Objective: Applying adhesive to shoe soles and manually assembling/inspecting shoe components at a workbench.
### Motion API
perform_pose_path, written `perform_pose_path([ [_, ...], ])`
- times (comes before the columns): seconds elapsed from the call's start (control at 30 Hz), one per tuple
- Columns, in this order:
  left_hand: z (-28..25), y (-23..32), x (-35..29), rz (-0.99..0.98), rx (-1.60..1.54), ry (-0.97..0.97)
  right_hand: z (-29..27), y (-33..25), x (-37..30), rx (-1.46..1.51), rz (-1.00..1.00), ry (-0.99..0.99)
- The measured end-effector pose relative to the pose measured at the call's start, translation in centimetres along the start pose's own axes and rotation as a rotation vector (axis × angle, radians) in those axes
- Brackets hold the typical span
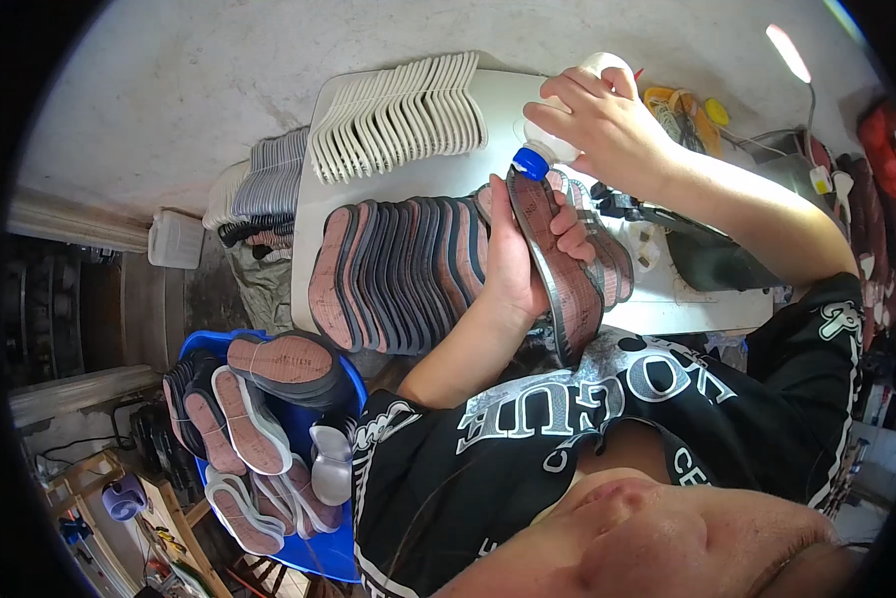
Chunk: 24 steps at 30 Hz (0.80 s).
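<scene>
Sole (571, 284) in left fingers (572, 237) — bottle (556, 145), right fingers (550, 117).

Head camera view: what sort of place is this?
Probably a small shoemaking workshop: pinkish-brown, dark-edged shoe soles stand in a row on a white table, more soles fill a blue plastic tub, and the person's right fingers grip a white, blue-capped bottle.

Smooth plastic bottle (556, 143) at one o'clock, cap (530, 164) glossy; matt, cloth-like held sole (568, 274) at two; shiny plastic tub (328, 551) at eight; rough, matt wall (239, 85) at eleven
</scene>
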<state>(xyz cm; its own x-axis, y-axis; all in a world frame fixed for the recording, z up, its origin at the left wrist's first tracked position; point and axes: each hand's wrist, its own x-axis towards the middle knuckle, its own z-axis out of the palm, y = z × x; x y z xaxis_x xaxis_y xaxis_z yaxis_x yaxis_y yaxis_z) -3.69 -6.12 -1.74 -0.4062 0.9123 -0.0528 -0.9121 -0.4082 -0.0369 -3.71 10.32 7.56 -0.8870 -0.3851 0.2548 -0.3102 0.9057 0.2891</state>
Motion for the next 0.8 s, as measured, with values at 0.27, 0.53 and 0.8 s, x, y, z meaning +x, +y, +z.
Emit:
perform_pose_path([
  [0.27,0.03,-0.06,0.24,0.002,0.018,0.011,0.08,0.22,-0.19,-0.004,0.013,-0.013],
  [0.53,-0.11,-0.07,0.49,-0.032,-0.004,-0.002,0.13,0.24,-0.33,-0.019,0.026,-0.008],
  [0.8,-0.1,-0.16,0.74,-0.038,0.023,0.007,0.13,0.46,-0.55,0.003,0.034,0.002],
])
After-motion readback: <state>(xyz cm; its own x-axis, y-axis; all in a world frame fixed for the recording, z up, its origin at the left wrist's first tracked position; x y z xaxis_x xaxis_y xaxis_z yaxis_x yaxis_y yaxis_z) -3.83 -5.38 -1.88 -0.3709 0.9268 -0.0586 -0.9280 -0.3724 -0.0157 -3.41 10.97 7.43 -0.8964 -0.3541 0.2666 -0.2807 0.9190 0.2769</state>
